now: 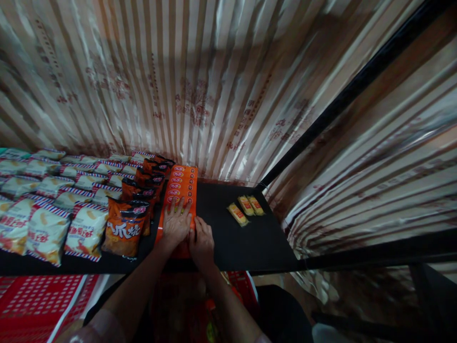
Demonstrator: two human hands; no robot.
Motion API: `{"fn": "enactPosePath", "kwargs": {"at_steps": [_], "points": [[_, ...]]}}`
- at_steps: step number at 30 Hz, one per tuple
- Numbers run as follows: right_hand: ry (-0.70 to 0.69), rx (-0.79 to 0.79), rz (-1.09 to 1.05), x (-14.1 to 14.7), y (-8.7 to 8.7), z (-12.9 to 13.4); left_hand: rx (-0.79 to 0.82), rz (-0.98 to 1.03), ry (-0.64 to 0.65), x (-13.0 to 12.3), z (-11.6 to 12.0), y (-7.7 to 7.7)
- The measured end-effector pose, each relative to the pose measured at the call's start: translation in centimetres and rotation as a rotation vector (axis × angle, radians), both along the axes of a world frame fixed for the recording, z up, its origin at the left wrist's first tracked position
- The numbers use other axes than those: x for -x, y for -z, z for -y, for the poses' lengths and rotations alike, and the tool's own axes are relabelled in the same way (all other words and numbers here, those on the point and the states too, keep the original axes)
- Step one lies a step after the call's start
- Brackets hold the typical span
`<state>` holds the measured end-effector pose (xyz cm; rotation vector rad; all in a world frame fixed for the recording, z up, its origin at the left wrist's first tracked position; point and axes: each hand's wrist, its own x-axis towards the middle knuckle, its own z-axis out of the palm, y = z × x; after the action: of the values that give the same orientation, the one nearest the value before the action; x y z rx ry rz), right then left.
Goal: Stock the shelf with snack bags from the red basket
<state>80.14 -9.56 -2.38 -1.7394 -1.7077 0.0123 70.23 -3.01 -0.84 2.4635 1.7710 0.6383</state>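
Observation:
An orange printed strip of packaging (183,183) lies lengthwise on the black shelf (246,243). My left hand (176,223) rests flat on it with the fingers spread. Beside it, my right hand (202,242) has its fingers bent at the strip's right edge; whether it pinches anything is too small to tell. Just left of the strip stands a row of orange and black snack bags (124,228). To the right, three small yellow packets (238,214) lie on the shelf.
Several white snack bags with striped edges (85,228) fill the shelf's left side. Below are a red basket (39,300) and another red container (252,290). Striped sheeting (200,85) hangs behind, with a black bar (342,105) slanting at the right.

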Motion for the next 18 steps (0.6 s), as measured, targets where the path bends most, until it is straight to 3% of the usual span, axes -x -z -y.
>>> {"fn": "enactPosePath", "kwargs": {"at_steps": [10, 18], "points": [[0.002, 0.055, -0.001, -0.14, 0.20, -0.09, 0.001, -0.041, -0.031, -0.24, -0.09, -0.45], [0.011, 0.008, -0.016, -0.27, 0.45, -0.14, -0.025, -0.031, -0.024, -0.21, 0.02, -0.30]]}}
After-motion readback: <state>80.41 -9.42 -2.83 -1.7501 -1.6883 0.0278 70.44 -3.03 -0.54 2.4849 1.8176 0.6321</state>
